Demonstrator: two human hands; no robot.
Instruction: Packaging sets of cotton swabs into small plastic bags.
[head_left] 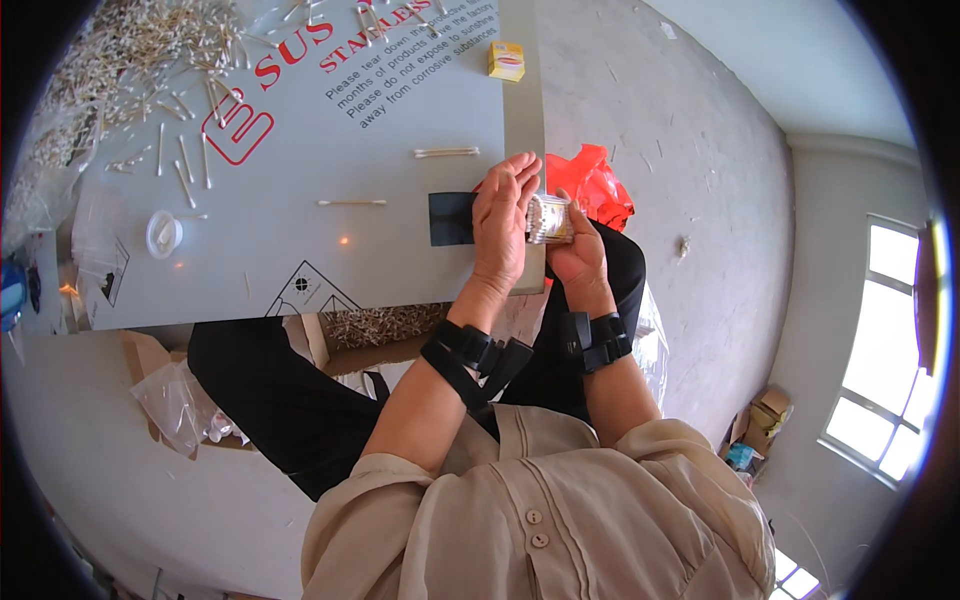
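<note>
At the table's right edge, my right hand (583, 258) grips a small bundle of cotton swabs (550, 219) with a printed label, apparently in a clear wrapper. My left hand (503, 228) is upright with fingers stretched out, its palm side by the bundle's left end; whether it presses on it I cannot tell. Left of that hand lies a flat dark rectangle (452, 218), partly covered by the hand. A few loose cotton swabs (447, 153) lie beyond it, and a single swab (352, 203) lies farther left.
A big heap of cotton swabs (130, 70) covers the table's far left. A small round white container (164, 236) and a yellow box (507, 61) stand on the grey tabletop (330, 240). A red plastic bag (592, 185) is beyond my right hand. Below the table is a carton of swabs (375, 328).
</note>
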